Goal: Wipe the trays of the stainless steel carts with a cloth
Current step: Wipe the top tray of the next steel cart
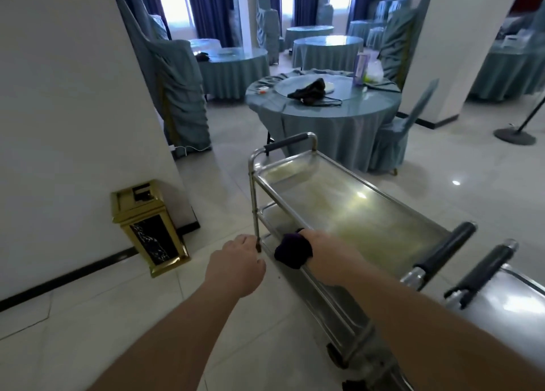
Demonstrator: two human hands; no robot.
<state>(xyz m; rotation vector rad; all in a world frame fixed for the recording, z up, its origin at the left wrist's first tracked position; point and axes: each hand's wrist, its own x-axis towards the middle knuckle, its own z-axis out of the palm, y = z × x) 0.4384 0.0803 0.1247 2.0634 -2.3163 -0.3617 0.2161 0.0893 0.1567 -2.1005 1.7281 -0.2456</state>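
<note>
- Cart [348, 210]: stainless steel, three tiers, standing on the tiled floor with a black-grip handle at each end. A second cart [501, 296] stands just beside its near end, at the lower right.
- Cloth [293, 250]: dark purple, bunched, pressed against the long side rim of the top tray [362, 213], at the left edge of that tray.
- Right hand [324, 250]: fingers closed around the cloth, with the wrist lying over the tray rim.
- Left hand [236, 265]: held beside the cart over the floor, just short of the upright post. Fingers are loosely curled and grip nothing; the fingertips appear to be near the post, but contact cannot be confirmed from this angle.
- Progress, top tray: the surface shows a dull, streaked, yellowish film with one bright reflection. This suggests wiping is at an early stage or confined to the rim.
- Progress, lower trays: the middle tray [272, 216] and the bottom tier are only partly visible; their condition cannot be determined.
- Progress, second cart: its top surface looks grey and even, but nothing shows whether it has been wiped.
- Remaining work, as a judgement: the top tray floor, both lower tiers, and possibly the second cart.
</note>
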